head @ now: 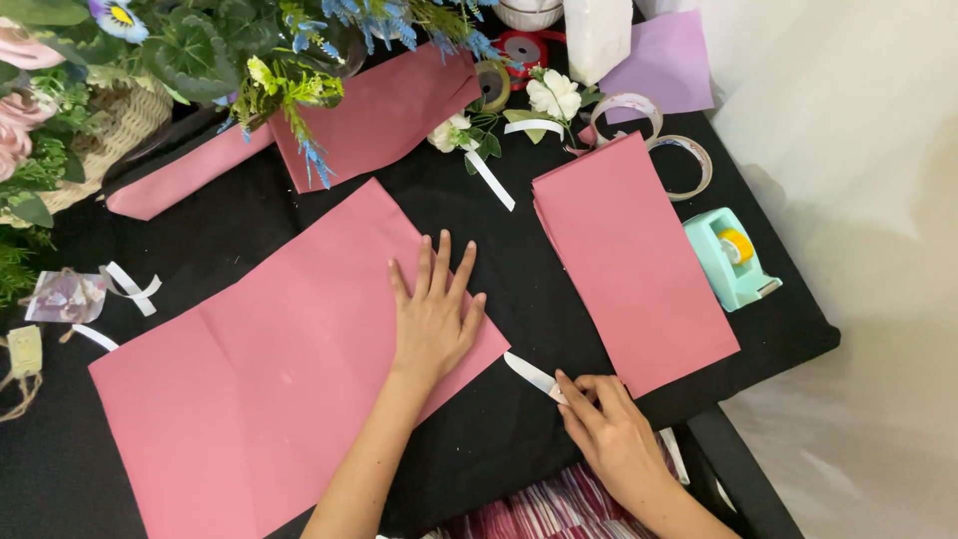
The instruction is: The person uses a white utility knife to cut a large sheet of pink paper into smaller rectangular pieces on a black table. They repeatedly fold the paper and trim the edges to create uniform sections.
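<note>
The right hand (pixel 611 431) pinches the near end of a small white strip (pixel 532 375) between thumb and fingertips; whether that strip is tape or paper is hard to tell. The strip points far-left, its tip just beside the right corner of the large pink paper sheet (pixel 279 379). The left hand (pixel 433 317) lies flat on that sheet near its right edge, fingers spread and straight, gripping nothing, the forearm running back toward the near edge. The sheet's near-left corner is cut off by the frame, and the right wrist hides part of some striped cloth (pixel 559 504) below the table edge.

To the right lies a stack of pink sheets (pixel 631 260), apart from the large one, and right of it a mint tape dispenser (pixel 730 260). Far off sit clear tape rolls (pixel 679 160), white flowers (pixel 554 97) and another pink piece (pixel 379 115), partly hidden under blue and green foliage (pixel 289 60). Everything rests on a black table (pixel 559 309) beside a pale floor.
</note>
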